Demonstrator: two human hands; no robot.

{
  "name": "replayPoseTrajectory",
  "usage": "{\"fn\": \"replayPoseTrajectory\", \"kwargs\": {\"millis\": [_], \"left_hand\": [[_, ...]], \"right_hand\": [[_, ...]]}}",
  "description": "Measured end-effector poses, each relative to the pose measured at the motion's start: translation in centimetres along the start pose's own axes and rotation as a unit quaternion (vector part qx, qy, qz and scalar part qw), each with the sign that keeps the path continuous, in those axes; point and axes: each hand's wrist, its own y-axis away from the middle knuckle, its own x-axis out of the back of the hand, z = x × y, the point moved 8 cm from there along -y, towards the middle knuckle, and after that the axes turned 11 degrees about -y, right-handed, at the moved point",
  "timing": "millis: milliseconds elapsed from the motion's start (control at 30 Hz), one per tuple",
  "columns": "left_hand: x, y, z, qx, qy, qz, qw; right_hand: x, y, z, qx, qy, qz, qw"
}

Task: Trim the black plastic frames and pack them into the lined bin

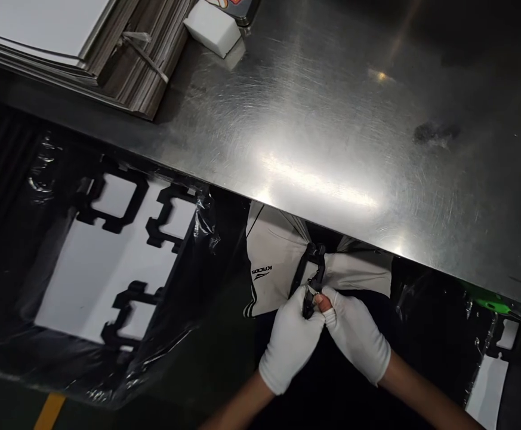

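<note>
A black frame-shaped plastic part (300, 272) is held over my lap, below the table's edge. My left hand (289, 334), in a white glove, is closed around its lower end. My right hand (356, 334), gloved in white with the thumb tip bare, pinches at the same end, close against the left fingers. A small shiny bit shows between the fingers; whether it is a blade or part of the piece, I cannot tell. White shorts (271, 263) lie beneath the part.
A scratched metal table (332, 119) spans the top, bearing tied cardboard sheets (130, 71) and a white block (213, 27). At left, an open plastic-lined container (14, 352) holds similar black frames (141, 200) on a white sheet (85, 269). A green-handled tool (493, 306) is at right.
</note>
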Motion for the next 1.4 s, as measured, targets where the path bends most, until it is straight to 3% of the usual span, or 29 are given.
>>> {"fn": "replayPoseTrajectory", "kwargs": {"millis": [67, 133, 200, 267, 400, 533, 667, 900, 1100, 1400], "left_hand": [[0.5, 0.1, 0.1, -0.009, 0.009, -0.033, 0.999], [0.9, 0.2, 0.7, -0.051, 0.047, -0.111, 0.991], [0.9, 0.6, 1.3, -0.090, 0.086, -0.205, 0.971], [1.1, 0.6, 1.3, -0.095, 0.060, -0.233, 0.966], [1.9, 0.3, 1.0, -0.102, -0.165, -0.076, 0.978], [1.5, 1.5, 2.6, -0.193, -0.339, 0.079, 0.918], [1.6, 2.6, 4.2, -0.259, -0.406, 0.185, 0.857], [2.1, 3.7, 6.2, -0.305, -0.410, 0.235, 0.827], [1.9, 3.6, 5.6, -0.284, -0.425, 0.243, 0.824], [1.7, 4.0, 5.3, -0.273, -0.455, 0.282, 0.799]], "right_hand": [[0.6, 0.4, -0.6, 0.042, -0.050, -0.019, 0.998], [1.5, 1.0, -0.8, 0.072, -0.110, -0.040, 0.991], [2.7, 1.6, -0.5, 0.070, -0.154, -0.045, 0.985], [3.4, 2.2, 0.3, 0.048, -0.164, -0.043, 0.984], [3.2, 3.2, 1.6, -0.001, -0.076, -0.038, 0.996], [2.1, 3.9, 2.1, -0.038, 0.046, -0.032, 0.998], [1.7, 4.0, 1.7, -0.052, 0.108, -0.033, 0.992], [1.8, 4.1, 1.3, -0.050, 0.154, -0.028, 0.986], [1.4, 4.1, 2.1, -0.058, 0.150, -0.016, 0.987], [0.5, 4.1, 2.5, -0.115, 0.165, -0.061, 0.978]]}}
